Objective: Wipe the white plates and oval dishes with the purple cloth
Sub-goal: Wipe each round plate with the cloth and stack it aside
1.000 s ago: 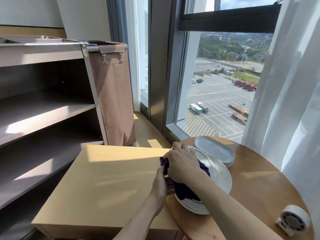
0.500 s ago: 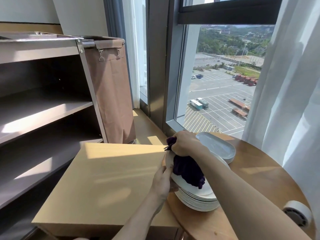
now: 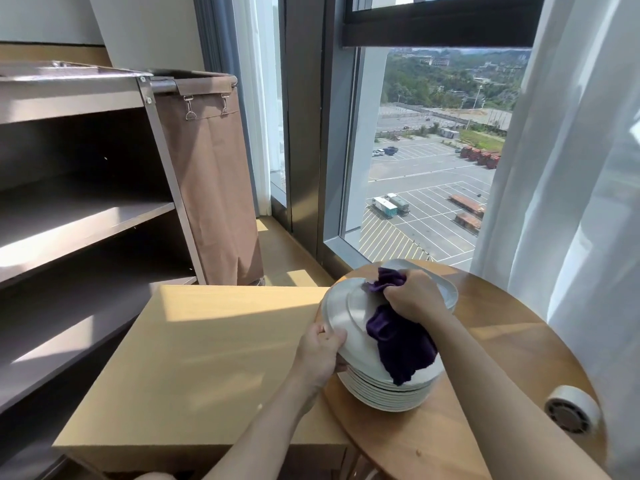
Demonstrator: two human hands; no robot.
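A stack of white round plates (image 3: 388, 393) stands on the round wooden table (image 3: 502, 358). The top plate (image 3: 343, 317) is tilted, its left rim lifted. My left hand (image 3: 320, 355) grips that rim from the left. My right hand (image 3: 414, 296) clutches the purple cloth (image 3: 398, 344) and presses it on the plate's far side; the cloth hangs down over the plate face. Behind my right hand lie the oval dishes (image 3: 446, 289), mostly hidden.
A light wooden box top (image 3: 207, 358) adjoins the table on the left. A metal shelf cart (image 3: 86, 209) with a brown fabric bag (image 3: 211, 188) stands at left. A small white round device (image 3: 571, 412) sits at the table's right edge. White curtain (image 3: 581, 202) hangs right.
My right hand with the cloth has slid from the plate's middle to its far edge. The top plate, earlier lifted steeply, now lies lower on the stack, still held by my left hand.
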